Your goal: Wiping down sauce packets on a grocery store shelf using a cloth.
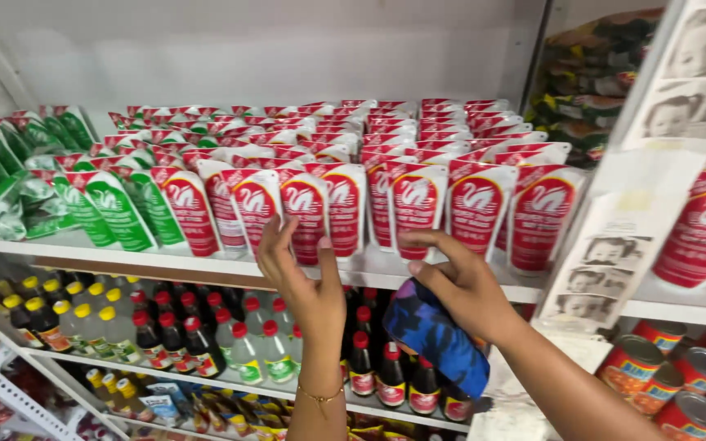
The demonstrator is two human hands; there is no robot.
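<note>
hands 2 [304,286] | blue cloth 1 [435,335] | red tins 5 in view [631,363]

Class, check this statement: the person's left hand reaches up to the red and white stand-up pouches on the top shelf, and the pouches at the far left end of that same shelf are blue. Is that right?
Not quite. The head view shows the left hand at the red and white stand-up pouches on the top shelf, but the pouches at the far left end of that shelf are green and white, not blue.
</note>
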